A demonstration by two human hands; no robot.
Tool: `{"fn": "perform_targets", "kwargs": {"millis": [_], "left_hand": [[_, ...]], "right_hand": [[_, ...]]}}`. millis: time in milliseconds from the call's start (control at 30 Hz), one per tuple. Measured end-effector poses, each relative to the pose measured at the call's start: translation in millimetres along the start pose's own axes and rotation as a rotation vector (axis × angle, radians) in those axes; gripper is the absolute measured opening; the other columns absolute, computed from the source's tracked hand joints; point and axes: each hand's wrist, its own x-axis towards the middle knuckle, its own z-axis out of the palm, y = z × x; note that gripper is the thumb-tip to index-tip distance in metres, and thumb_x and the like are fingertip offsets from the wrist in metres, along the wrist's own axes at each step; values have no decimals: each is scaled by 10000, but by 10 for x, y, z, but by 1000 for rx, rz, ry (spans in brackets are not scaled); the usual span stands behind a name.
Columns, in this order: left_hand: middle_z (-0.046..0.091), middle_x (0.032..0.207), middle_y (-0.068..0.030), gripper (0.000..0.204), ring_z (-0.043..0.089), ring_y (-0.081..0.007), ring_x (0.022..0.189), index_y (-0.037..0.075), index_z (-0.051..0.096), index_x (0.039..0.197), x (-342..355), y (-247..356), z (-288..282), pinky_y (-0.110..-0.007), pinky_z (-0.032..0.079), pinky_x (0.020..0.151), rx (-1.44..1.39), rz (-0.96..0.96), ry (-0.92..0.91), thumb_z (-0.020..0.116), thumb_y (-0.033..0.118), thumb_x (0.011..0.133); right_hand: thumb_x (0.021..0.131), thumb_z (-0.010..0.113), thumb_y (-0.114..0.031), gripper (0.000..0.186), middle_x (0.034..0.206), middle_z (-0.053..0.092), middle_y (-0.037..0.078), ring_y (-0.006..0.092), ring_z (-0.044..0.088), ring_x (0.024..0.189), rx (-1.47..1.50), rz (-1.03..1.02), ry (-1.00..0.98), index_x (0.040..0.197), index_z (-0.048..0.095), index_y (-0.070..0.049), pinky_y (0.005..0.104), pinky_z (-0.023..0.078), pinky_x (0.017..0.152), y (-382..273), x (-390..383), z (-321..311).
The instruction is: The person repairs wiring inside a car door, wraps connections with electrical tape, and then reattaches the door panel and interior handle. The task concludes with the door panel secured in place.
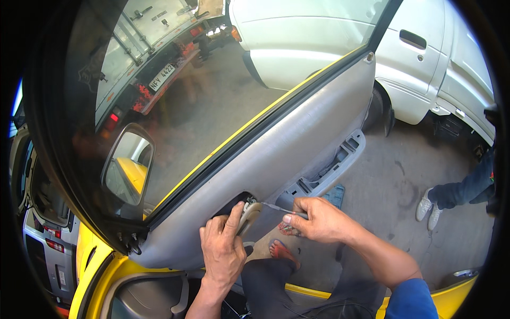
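My left hand is closed on a beige-grey door handle trim piece, its index finger laid along the top. The piece is tilted out from a dark recess in the grey door panel. A screwdriver is gripped in my right hand, thumb and fingers wrapped round its handle. Its thin shaft points left to the recess, where small metal parts show beside the trim piece. Whether the tip touches them is too small to tell.
The yellow car door stands open, with its window glass and side mirror at left. A grey armrest with switch slots juts from the panel. Beyond stand a white vehicle and a truck. At right a person's legs show.
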Motion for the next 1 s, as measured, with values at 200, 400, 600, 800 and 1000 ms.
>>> {"fn": "perform_targets", "kwargs": {"millis": [200, 400, 600, 800, 1000], "left_hand": [[579, 966, -83, 783, 558, -259, 888, 162, 631, 1479, -47, -82, 5, -395, 388, 804, -16, -7, -46, 617, -101, 742], [573, 966, -77, 833, 558, -254, 883, 181, 623, 1494, -45, -112, -13, -399, 388, 797, -24, 3, -67, 628, -98, 709], [556, 961, -76, 844, 550, -259, 869, 200, 605, 1513, -63, -148, 17, -409, 382, 774, -41, 32, -59, 635, -77, 717], [546, 969, -85, 824, 554, -273, 870, 210, 571, 1540, -68, -171, 5, -422, 391, 774, -56, 43, -90, 670, -37, 759], [540, 965, -88, 817, 554, -280, 869, 210, 569, 1540, -73, -172, -3, -430, 396, 772, -57, 48, -92, 675, -35, 767]], "right_hand": [[1059, 576, -313, 437, 878, 698, 291, 451, 711, 911, -123, -57, -61, 945, 674, 97, 527, 540, 850, -323, 60, -60], [1055, 529, -240, 381, 825, 707, 281, 413, 733, 885, -138, 132, -300, 933, 662, 96, 508, 548, 842, -651, 70, -233], [1067, 517, -288, 451, 867, 712, 302, 441, 726, 910, -262, 141, -317, 911, 672, 107, 516, 548, 862, -1008, 158, -276], [1074, 494, -348, 522, 895, 710, 307, 457, 711, 936, -366, 238, -344, 964, 690, 123, 532, 539, 881, -1190, 134, -319], [1078, 486, -350, 528, 931, 711, 320, 457, 710, 989, -369, 230, -363, 987, 696, 126, 530, 536, 911, -1117, 188, -300]]}}
